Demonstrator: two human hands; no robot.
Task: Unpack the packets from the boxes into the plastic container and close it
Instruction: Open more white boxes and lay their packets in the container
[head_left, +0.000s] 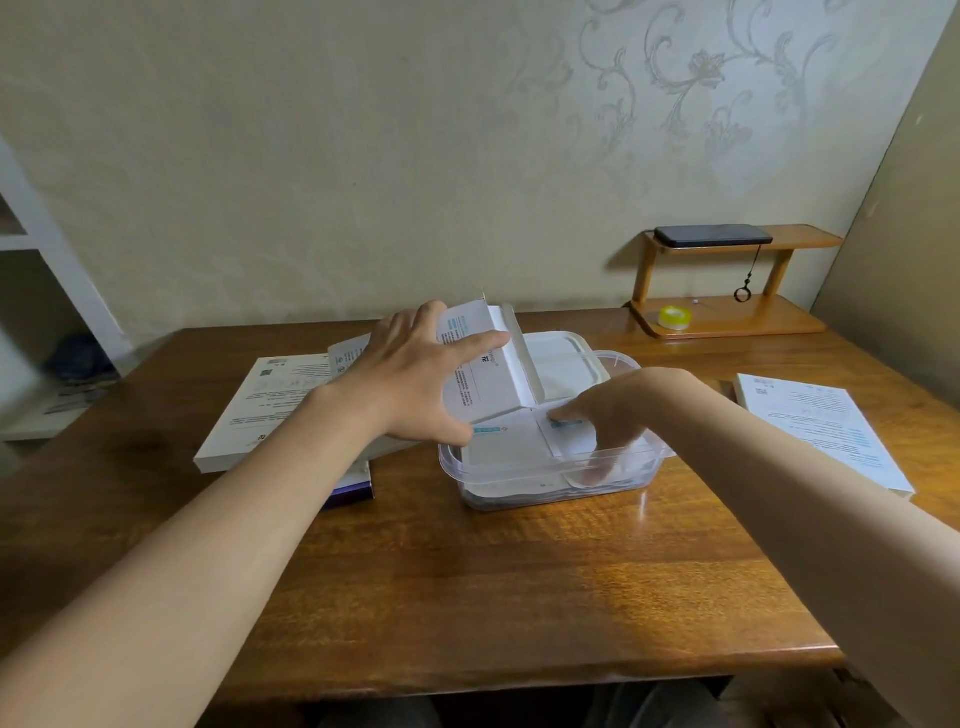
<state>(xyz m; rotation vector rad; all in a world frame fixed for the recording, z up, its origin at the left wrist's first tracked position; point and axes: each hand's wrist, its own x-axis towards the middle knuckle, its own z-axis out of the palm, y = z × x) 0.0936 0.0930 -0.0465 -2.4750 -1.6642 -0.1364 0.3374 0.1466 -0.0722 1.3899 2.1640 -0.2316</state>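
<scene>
- Left hand grips the white box, fingers and thumb curled round it, tilted open-end-down over the plastic container mid-counter.
- Right hand is inside the container, fingers stretched down, pressing on the packets.
- The lid lies just behind the container.

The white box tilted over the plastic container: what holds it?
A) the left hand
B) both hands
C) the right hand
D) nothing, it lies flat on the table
A: the left hand grips the white box above the plastic container, while the right hand reaches down inside it onto the packets.
</scene>
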